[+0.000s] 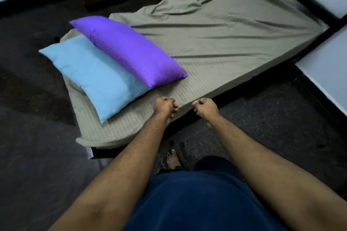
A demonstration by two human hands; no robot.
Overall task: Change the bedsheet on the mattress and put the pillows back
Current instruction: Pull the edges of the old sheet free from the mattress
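Mattress [244, 80] on a dark floor [37, 137], covered by a wrinkled olive sheet [216, 30]. Near its close end lies a blue pillow [93, 78], with a purple pillow [131, 50] leaning partly on top of it. Both arms reach forward to the mattress's near edge. Left hand [164, 106] and right hand [205, 108] are curled into fists at the sheet's edge; whether they pinch the fabric is unclear. One bare foot [172, 159] shows below.

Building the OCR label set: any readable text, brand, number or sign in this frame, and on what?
None readable. The purple pillow, blue pillow and olive bedsheet are plain fabric with only a woven texture or stripes. No labels show on the floor or walls either.
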